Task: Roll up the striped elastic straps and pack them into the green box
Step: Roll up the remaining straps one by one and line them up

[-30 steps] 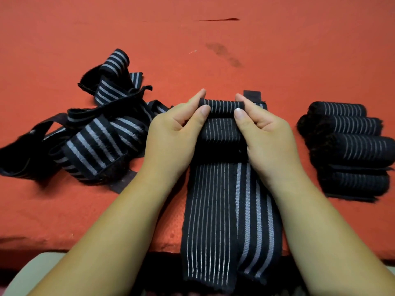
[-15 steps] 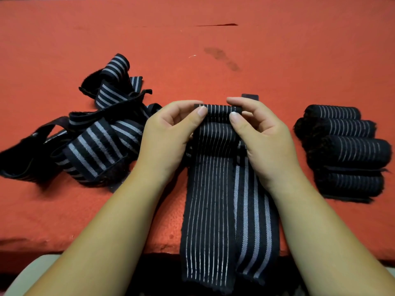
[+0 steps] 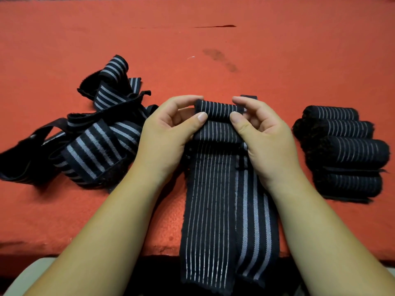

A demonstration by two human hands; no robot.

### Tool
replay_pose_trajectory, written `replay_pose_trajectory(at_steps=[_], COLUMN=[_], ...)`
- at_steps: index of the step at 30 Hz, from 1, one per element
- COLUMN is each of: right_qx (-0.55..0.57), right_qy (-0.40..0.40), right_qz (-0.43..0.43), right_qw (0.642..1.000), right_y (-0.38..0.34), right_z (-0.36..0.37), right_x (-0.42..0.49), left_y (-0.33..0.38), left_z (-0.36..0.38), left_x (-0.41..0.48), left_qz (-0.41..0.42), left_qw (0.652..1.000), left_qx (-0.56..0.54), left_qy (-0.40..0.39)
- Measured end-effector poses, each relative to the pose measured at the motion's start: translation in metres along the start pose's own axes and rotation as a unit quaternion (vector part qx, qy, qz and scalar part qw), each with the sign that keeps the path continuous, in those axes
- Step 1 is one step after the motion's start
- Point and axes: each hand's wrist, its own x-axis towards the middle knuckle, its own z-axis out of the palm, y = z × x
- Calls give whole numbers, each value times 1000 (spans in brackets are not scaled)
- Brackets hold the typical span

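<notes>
Head view, mid-roll. Both hands had changed their hold within the last second. A second before, the forefingers lay straight along the top of the roll, pressing it down. Half a second on they had begun to curl, and at this moment they were hooked over its far side. Left hand (image 3: 166, 137) pinched the left end of the roll (image 3: 218, 108) between thumb and curled fingers. Right hand (image 3: 267, 142) did the same on the right end. Both were closed on it, neither idle.

The roll sat at the far end of the striped strap (image 3: 207, 199), whose flat tail ran toward me and hung over the near edge of the red cloth (image 3: 256, 50). A second strap (image 3: 254, 221), wider-striped, lay under it and just to the right. A black tab (image 3: 249, 97) showed beyond the roll.

My reading: the shift from press to hooked pinch meant another turn was being set up, not finished. Most of the length was still flat, so this strap was early in its rolling.

Loose straps (image 3: 94, 146) lay heaped to the left, close by the left hand; I couldn't tell whether they touched. Rolled straps (image 3: 346, 150) lay side by side to the right, apart from the right hand. Green box not in view, and nothing packed that I could see.
</notes>
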Motion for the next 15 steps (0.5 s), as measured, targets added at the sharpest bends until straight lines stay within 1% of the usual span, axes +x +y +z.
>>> replay_pose_trajectory(at_steps=[3,10,15], right_qx=[9,-17,-18], right_qy=[5,9,9], right_qz=[7,-34,-46], right_qw=[1000,999,999], right_y=[-1,1,1], right_z=[1,0,0], right_x=[-1,-2,-3], left_y=[1,0,-1], left_z=[-1,0,1], left_x=[0,0,1], left_qz=[-1,-6,-4], left_qw=[1000,1000,1000], left_qx=[-4,29,9], left_qy=[2,1,-15])
